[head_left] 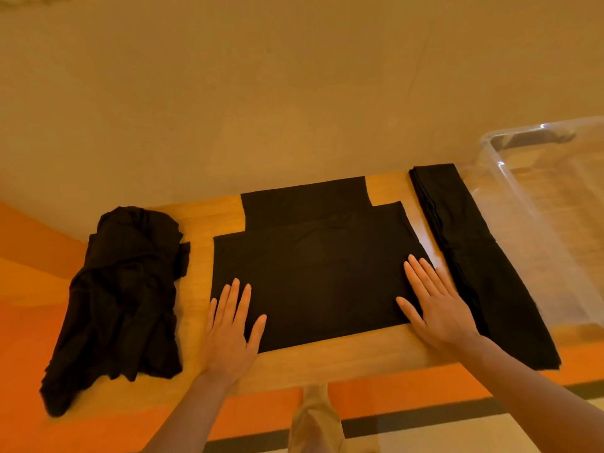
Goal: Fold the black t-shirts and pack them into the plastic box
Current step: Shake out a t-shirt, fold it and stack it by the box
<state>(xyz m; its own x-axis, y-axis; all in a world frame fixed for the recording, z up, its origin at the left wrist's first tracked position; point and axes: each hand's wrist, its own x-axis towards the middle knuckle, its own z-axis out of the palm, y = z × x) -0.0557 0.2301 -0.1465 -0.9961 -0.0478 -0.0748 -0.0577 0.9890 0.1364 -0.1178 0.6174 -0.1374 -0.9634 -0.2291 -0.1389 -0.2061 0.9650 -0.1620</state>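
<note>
At far left we see a crumpled heap of black shirts [117,302], still unfolded, lying on the left end of the wooden table [330,358] and drooping over its near edge. Just right of it, our left hand [228,335] lies flat, fingers straight and spread, palm on the table and fingertips pressing the near left corner of the shirt being folded [313,273]; nothing is grasped. This shirt lies spread at the middle of the table, a wide panel already doubled toward us over a narrower strip that shows at the far side. Our right hand [434,305] mirrors the left: fingers straight and relaxed, pressing the near right corner flat, holding nothing. Further right, close beside the shirt but apart from it, lies a long narrow stack of folded shirts [480,266], its near end overhanging the table edge. At far right stands the clear plastic box [529,204]; no shirts are seen inside it.

We judge the step in hand to be smoothing a fold midway through this shirt. The next move probably calls for taking hold of one edge or corner with each hand and carrying it across evenly, keeping the layers aligned so the packet matches the stack. Packing appears not yet begun.
</note>
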